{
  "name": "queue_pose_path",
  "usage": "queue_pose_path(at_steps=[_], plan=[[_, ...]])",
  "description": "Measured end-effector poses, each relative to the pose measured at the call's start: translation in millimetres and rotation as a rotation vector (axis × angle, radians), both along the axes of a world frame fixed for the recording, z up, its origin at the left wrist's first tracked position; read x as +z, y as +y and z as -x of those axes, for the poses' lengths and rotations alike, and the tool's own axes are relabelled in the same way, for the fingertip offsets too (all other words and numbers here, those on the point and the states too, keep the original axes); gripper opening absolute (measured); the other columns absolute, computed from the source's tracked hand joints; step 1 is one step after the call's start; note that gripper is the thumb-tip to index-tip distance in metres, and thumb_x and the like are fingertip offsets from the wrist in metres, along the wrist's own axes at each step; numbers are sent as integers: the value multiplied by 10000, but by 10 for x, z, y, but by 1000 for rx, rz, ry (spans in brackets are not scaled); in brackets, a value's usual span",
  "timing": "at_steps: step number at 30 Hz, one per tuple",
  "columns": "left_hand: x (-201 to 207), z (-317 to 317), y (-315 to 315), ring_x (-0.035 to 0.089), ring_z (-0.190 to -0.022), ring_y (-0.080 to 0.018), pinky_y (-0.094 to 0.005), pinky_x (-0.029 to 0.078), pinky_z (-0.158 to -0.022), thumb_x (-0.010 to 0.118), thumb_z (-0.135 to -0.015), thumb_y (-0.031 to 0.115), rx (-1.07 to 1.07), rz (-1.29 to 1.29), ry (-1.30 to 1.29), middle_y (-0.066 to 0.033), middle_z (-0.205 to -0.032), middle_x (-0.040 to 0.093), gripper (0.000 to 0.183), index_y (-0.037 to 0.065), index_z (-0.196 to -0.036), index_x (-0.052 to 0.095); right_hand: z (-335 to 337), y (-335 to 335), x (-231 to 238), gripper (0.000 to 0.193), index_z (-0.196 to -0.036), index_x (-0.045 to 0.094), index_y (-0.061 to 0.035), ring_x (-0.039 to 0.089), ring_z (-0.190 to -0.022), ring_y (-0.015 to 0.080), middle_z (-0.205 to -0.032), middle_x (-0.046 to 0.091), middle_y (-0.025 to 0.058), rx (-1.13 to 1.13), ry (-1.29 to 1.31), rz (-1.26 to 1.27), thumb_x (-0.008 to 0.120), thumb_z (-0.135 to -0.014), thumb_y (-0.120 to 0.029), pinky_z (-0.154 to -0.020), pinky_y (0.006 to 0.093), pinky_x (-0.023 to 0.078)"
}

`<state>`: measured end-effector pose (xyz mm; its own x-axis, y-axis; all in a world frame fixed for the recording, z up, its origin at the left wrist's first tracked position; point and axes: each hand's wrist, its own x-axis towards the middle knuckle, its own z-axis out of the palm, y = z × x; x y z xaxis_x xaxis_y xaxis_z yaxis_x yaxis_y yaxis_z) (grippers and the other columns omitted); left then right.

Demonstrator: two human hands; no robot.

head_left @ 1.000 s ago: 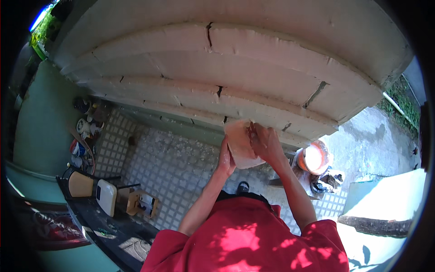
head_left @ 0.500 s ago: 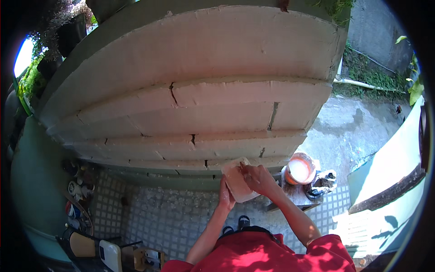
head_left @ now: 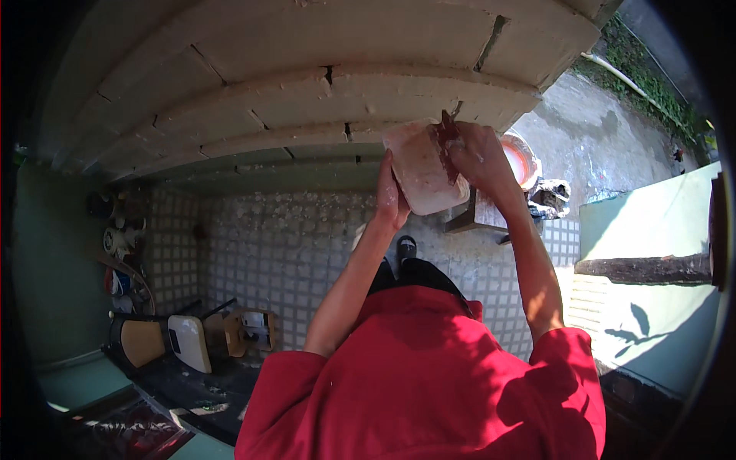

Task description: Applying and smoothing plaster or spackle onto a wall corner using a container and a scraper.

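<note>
My left hand (head_left: 392, 198) is closed on the side of a translucent white plastic tub (head_left: 420, 172), held tilted in front of me. A pale, smeared coating shows on the tub. My right hand (head_left: 479, 156) grips a flat reddish-brown scraper-like piece (head_left: 446, 149), its exact kind unclear. That piece lies across the tub's right side, and I cannot tell whether it touches. Just beyond the hands rises a pale stepped wall (head_left: 414, 96) with dark vertical gaps in its ledges.
An orange bucket (head_left: 534, 163) of whitish liquid stands at the right on a low wooden bench (head_left: 484, 213), beside a crumpled black-and-white bag (head_left: 549, 199). Chairs (head_left: 188, 343) and a cardboard box (head_left: 249, 330) are at the lower left. Cans (head_left: 116, 241) line the left wall.
My view has tilted downward, so the wall sits higher in the picture and more of my shirt shows. Both hands, still holding the tub and the reddish-brown piece, appear higher up.
</note>
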<state>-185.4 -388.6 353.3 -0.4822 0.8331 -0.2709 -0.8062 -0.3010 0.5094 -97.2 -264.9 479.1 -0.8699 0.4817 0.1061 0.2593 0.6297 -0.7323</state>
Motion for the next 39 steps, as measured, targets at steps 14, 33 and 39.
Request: queue_pose_path(at_steps=[14, 33, 39], plan=[[4, -388, -86, 479, -1277, -241, -423, 372, -1087, 308, -1004, 474, -18, -41, -27, -72, -1404, 477, 563, 105, -1423, 385, -329, -178, -316, 297, -922, 591, 77, 593, -726, 454, -756, 593, 291, 97, 125, -107, 484, -729, -122, -705, 468, 475], [-108, -866, 634, 463, -1290, -254, -417, 406, -1061, 301, -968, 572, 92, 91, -19, -80, -1418, 456, 656, 108, -1429, 361, -799, 785, -257, 325, -1061, 602, 25, 612, -845, 446, -927, 647, 256, 59, -15, -212, 496, -773, -84, -770, 469, 484], [-186, -903, 757, 463, -1288, -253, -421, 391, -1081, 349, -969, 539, 138, 100, -83, -85, -1413, 453, 634, 99, -1424, 358, -942, 898, -601, 336, -1094, 611, 35, 622, -791, 420, -900, 652, 247, 175, -139, -263, 488, -806, -88, -734, 461, 485]])
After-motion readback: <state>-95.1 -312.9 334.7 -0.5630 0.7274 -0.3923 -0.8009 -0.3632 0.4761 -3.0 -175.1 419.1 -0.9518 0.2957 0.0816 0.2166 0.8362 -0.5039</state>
